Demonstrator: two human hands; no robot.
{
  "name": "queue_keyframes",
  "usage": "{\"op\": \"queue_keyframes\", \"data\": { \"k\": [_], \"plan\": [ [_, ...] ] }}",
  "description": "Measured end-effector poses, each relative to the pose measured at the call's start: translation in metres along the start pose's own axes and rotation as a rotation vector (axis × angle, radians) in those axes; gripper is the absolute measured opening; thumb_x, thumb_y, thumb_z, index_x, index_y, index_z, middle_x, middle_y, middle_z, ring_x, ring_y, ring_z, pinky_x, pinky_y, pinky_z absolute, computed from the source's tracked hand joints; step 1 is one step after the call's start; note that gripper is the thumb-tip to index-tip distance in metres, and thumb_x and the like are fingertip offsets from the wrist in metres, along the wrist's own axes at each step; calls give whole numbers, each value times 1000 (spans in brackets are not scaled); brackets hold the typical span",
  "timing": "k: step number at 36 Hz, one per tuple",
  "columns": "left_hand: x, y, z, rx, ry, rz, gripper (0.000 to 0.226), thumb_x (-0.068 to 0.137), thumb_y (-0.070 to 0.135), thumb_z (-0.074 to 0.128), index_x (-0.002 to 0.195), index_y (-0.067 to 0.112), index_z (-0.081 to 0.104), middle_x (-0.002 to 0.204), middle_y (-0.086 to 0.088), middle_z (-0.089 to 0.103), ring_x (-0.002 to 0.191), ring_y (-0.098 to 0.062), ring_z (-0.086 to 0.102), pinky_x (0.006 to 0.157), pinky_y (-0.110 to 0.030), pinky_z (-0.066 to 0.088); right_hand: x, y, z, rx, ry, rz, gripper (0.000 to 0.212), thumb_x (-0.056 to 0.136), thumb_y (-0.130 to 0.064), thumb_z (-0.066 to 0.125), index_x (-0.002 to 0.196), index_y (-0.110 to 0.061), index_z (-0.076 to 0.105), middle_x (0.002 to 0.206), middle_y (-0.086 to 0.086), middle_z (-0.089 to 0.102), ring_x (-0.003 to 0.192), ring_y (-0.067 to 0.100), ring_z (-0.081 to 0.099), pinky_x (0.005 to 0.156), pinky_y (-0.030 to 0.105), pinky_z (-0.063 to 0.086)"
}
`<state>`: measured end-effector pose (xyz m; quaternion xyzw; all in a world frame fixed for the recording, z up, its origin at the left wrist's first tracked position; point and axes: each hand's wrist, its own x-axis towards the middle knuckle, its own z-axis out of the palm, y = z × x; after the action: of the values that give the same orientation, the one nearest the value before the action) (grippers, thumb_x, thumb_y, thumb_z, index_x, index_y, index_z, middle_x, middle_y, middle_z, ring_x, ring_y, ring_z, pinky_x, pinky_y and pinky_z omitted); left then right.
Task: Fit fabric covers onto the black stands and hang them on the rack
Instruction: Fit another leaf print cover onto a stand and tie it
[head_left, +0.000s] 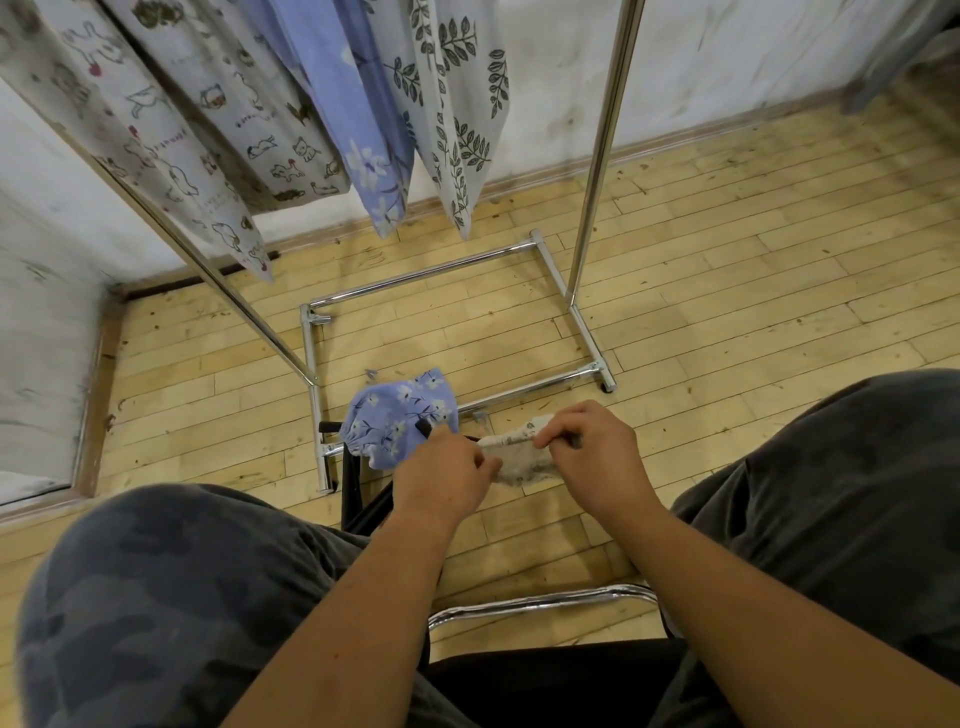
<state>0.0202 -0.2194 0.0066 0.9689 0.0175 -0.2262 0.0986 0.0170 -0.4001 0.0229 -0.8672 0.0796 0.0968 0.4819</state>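
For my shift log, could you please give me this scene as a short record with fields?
left hand: grips one end of the pale cover
right hand: pinches its other end
blue floral cover: bunched on a black stand on the floor
rack: animal, blue and leaf-print hung covers
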Motion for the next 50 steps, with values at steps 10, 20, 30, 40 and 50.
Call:
{"op": "queue_keyframes", "data": {
  "k": [10,20,30,40,50],
  "plan": [
    [-1,-7,-4,34,-4,-160,32,94,49,64,76,23,63,69,2,57,62,-17,57,56,-28,45,0,2,0,-247,-15,-61,26,99,-4,59,103,-19,80,108,-6,56,96,8,56,82,15,53],
    [1,-9,0,-32,-84,-153,58,93,29,65,146,34,42,137,-7,47,106,-29,61,71,-38,47,-3,9,7,-317,-92,-87,32,96,1,61,122,-13,73,114,-5,50,99,5,51,78,4,43],
    [5,-8,1,5,35,-98,73,87,39,69,151,31,36,155,-5,28,140,-32,28,108,-47,38,3,23,7,-318,-115,73,30,95,6,57,118,-11,69,115,-5,42,102,10,52,70,1,49],
    [6,-10,5,27,45,-111,72,89,26,70,152,36,37,157,-5,22,141,-33,24,111,-47,33,6,30,5,-321,-136,186,71,89,-8,70,153,-20,42,125,7,43,97,13,43,85,20,41],
    [12,-19,7,-29,48,-144,70,88,22,69,148,44,41,152,-1,27,137,-31,27,108,-47,36,25,42,-2,-143,-23,285,68,83,1,72,144,-23,55,120,7,63,97,17,56,75,23,56]
  ]
}}
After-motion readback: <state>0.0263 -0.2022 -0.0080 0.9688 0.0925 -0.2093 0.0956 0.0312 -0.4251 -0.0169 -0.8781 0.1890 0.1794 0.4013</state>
